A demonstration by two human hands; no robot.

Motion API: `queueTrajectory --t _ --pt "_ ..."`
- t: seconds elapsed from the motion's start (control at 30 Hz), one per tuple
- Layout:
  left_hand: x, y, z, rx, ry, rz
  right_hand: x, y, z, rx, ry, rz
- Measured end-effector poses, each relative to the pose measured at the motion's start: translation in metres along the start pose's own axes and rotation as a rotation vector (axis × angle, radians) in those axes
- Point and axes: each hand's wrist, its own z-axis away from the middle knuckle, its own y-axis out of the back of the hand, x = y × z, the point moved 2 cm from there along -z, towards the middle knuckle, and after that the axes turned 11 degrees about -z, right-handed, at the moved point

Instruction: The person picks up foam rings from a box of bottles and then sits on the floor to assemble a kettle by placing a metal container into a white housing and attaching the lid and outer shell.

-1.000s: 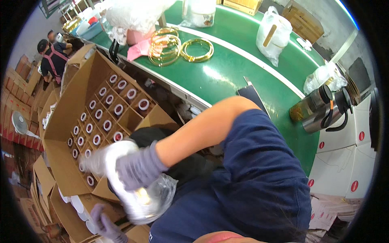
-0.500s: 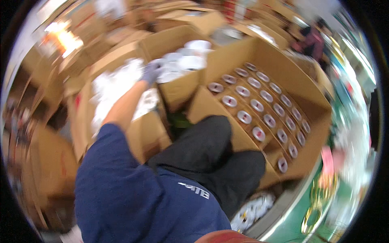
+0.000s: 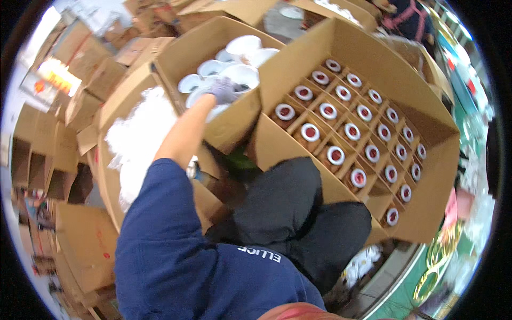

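Observation:
My left hand [image 3: 225, 90], in a grey-lilac glove, reaches into a cardboard box [image 3: 234, 125] of white, round, cup-like pieces [image 3: 240, 76]. Its fingers look apart and lie against the rim of one of them; no firm grip shows. To the right stands a large open carton [image 3: 314, 165] with cardboard dividers. Brownish vessels fill most of its cells, each topped by a white ring [image 3: 327, 111] around a red centre. My right arm is hidden; a blurred grey-purple shape at the lower right edge may be my right hand [image 3: 438, 300], its fingers unreadable.
Left of my arm, a box holds crumpled white plastic wrapping [image 3: 141, 133]. Stacked cartons [image 3: 85, 245] line the left side. On a green surface at the right lie gold ring-shaped pieces [image 3: 426, 285] and clear plastic. Another person [image 3: 408, 20] is at the far right.
My left hand has moved right, from the left edge of the box deeper among the white pieces. The view has shifted and sharpened. A grey-purple shape has appeared at lower right.

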Motion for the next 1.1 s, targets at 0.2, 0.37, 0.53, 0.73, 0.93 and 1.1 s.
queueTrajectory --t 0.2,0.37,0.53,0.73,0.93,1.1 --pt "-0.1 0.035 0.082 0.541 0.066 0.56 -0.201 -0.068 0.103 -0.339 0.762 -0.292" --pt "-0.126 -0.052 0.228 -0.321 0.005 0.511 -0.226 -0.118 0.137 -0.413 0.24 -0.509" --pt "-0.062 -0.153 0.229 -0.041 0.189 -0.176 -0.318 -0.132 0.122 -0.443 0.414 -0.847" --pt "-0.101 -0.033 0.244 0.366 0.379 0.629 -0.322 -0.078 0.124 -0.458 0.39 -0.835" --pt "0.073 0.078 0.3 0.786 -0.389 0.775 -0.364 -0.129 0.159 -0.758 -0.248 -1.988" --pt "0.224 0.07 0.327 0.6 -1.341 0.41 -0.301 -0.111 0.139 -0.825 -0.219 -1.395"
